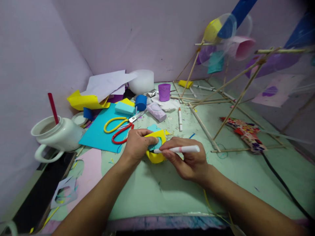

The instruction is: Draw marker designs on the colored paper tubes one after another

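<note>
My left hand (pixel 137 144) is closed on a yellow paper piece (pixel 155 158), its thumb pressing a small teal paper cutout (pixel 158 143) flat against it. In my right hand (pixel 188 157) is a white marker (pixel 184 149), its dark tip touching the edge of the teal cutout. Just beyond my fingers lies another teal paper shape (pixel 153 127), partly covered. Scissors (pixel 129 122) with one yellow and one red handle rest open to the left of my left hand. A capped white marker with an orange end (pixel 180 119) lies beyond my right hand.
A white mug (pixel 73 132) with a red stick stands left, near teal paper (pixel 94 136). Paper rolls, one purple (pixel 164 92) and one blue (pixel 141 102), stand behind. At right are a stick frame (pixel 204 126) with hanging paper cups and a floral-covered glue-gun-like tool (pixel 246 132) with a cord.
</note>
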`<state>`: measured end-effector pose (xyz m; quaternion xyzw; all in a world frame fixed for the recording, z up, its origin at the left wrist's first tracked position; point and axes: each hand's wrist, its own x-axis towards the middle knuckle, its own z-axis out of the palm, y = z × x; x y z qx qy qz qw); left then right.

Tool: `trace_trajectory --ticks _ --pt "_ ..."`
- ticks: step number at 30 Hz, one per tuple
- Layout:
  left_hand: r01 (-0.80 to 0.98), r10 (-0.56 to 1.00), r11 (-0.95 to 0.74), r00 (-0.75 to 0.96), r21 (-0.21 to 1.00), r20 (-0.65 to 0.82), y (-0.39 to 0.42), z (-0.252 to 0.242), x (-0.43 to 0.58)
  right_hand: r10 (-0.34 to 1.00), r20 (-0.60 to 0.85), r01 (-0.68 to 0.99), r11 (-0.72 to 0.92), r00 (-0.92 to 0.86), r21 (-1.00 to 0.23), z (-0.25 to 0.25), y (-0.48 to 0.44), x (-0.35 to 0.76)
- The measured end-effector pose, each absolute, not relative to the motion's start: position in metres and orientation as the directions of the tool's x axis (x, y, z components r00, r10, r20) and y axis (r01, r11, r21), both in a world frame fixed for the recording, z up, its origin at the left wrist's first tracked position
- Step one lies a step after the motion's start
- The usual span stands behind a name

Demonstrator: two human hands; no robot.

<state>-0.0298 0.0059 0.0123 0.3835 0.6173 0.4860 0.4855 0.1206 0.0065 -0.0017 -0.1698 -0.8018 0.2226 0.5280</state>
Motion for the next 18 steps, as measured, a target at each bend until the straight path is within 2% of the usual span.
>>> trace_trajectory --ticks 18 --pt "0.008 0.935 0.282 -0.229 0.96 -0.272 0.0053 0.0171 -0.0297 0.584 0.708 0.061 0.786 -0.396 -0.615 0.0013 0.0083 0.1258"
